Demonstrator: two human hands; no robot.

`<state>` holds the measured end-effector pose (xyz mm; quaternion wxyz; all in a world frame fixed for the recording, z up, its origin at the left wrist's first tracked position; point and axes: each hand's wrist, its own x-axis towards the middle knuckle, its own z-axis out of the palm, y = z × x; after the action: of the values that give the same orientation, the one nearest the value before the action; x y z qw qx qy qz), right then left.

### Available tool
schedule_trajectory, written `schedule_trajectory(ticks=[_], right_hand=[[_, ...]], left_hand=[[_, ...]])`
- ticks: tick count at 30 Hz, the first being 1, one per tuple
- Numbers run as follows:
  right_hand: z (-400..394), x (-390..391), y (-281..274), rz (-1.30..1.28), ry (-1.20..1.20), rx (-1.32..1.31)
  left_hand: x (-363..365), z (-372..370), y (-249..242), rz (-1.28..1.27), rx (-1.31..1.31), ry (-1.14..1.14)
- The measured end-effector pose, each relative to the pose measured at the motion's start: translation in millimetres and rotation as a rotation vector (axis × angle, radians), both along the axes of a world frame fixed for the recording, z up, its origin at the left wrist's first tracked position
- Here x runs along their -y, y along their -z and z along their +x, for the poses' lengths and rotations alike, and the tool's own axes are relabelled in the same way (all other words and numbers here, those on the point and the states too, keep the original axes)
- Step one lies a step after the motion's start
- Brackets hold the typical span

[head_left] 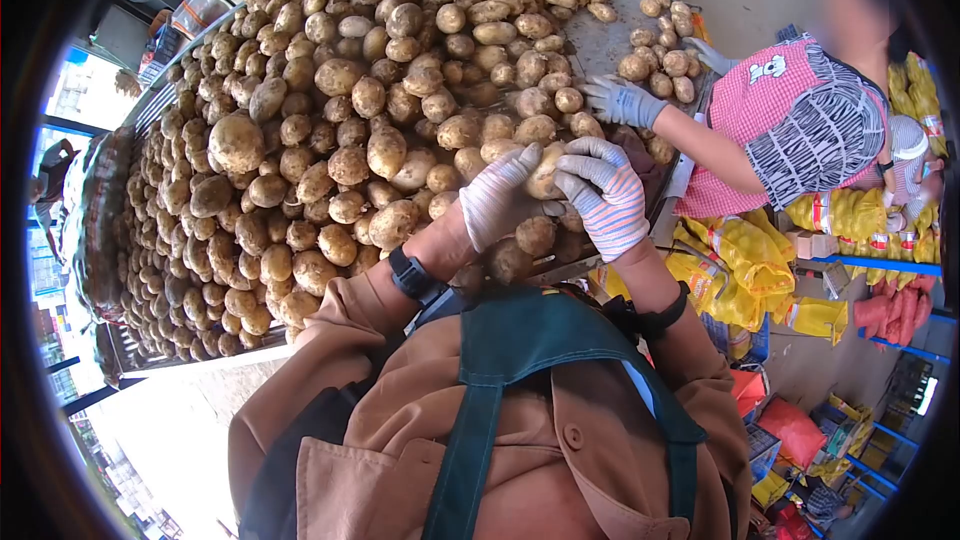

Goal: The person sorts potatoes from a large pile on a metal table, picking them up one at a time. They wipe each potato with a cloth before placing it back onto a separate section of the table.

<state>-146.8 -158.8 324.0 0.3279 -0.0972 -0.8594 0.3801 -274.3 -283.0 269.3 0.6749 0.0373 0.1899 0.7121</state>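
Both of my hands wear pale striped gloves and meet at the near edge of a big heap of potatoes (347, 165). Between them is one potato (545, 172). My left hand (497, 198) holds it from the left side, its fingers partly hidden behind it. My right hand (603, 195) has its bent fingertips pressed on the potato's right side. Just below my hands lie a few darker potatoes (535, 235), close to the table's near edge.
Across the right edge, a co-worker in a pink checked apron (760, 90) has a grey-gloved hand (625, 101) near a small potato group (660, 65). Yellow net bags (735, 265) and blue racks (885, 265) stand at the right. A metal tabletop (600, 35) shows at the back.
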Motion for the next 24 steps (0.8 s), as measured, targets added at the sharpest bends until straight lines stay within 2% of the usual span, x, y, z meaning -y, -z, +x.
schedule_trajectory(ticks=[2,5,6,9,12,14,17,19,20,21,23,24], right_hand=[[0,-1,9,-0.067,0.046,-0.014],[7,-7,16,-0.37,0.179,-0.06],[8,-8,17,-0.443,0.156,-0.09],[8,-4,0,0.025,0.082,-0.014],[6,-2,1,0.135,0.043,0.114],[2,-3,3,0.192,0.032,0.137],[-2,-1,4,0.252,0.061,0.014],[-3,-5,9,-0.052,0.181,-0.023],[0,-12,19,-0.177,0.308,0.057],[4,-19,26,-0.309,0.311,0.122],[11,-21,29,-0.104,0.286,0.185],[13,-18,30,-0.057,0.226,0.133]], left_hand=[[3,0,-2,-0.025,0.036,0.02],[4,1,-2,-0.073,-0.001,0.03],[4,2,-2,-0.091,-0.02,0.024],[5,4,1,-0.134,-0.031,-0.018],[4,7,5,-0.144,-0.234,-0.051],[5,7,2,-0.183,-0.266,-0.034],[-1,8,6,-0.141,-0.174,-0.002],[1,5,8,-0.114,-0.042,0.034],[5,1,1,-0.117,0.035,0.058],[7,-2,-3,-0.12,0.114,0.081],[9,-6,5,-0.137,0.132,0.076],[11,-9,5,-0.126,0.17,0.093]])
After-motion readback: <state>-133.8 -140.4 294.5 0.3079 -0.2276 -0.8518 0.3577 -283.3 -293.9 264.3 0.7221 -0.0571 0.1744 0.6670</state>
